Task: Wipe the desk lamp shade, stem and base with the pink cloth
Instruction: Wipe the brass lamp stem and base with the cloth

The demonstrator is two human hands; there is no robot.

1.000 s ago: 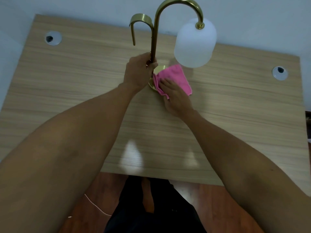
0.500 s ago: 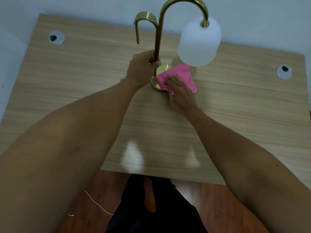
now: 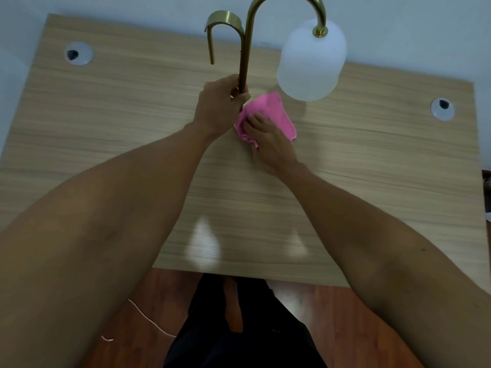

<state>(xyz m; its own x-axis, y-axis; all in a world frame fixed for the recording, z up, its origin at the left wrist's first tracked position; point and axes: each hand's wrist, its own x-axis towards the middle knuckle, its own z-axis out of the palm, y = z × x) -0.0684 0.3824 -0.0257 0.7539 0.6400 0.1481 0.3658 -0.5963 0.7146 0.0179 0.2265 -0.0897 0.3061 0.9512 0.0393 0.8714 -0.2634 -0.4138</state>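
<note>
Fingers of the left hand (image 3: pixel 218 107) wrap the slim upright brass lamp stem (image 3: pixel 243 65) low down. The right hand (image 3: pixel 268 140) presses its flattened fingers onto the crumpled pink cloth (image 3: pixel 271 112), which hides the round base on the pale wood-grain surface (image 3: pixel 372 160). The frosted white shade (image 3: pixel 312 59) hangs just beyond the cloth, nearer the right hand.

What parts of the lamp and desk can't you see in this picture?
Head view, the only one:
- Lamp base: almost all hidden under the pink cloth and the right hand.
- Lower stem: covered where the left hand grips it.
- Top of the stem's arch: cut off by the picture's top edge.
- Inside of the white shade: faces away.
- Desk: partly hidden by both forearms.
</note>
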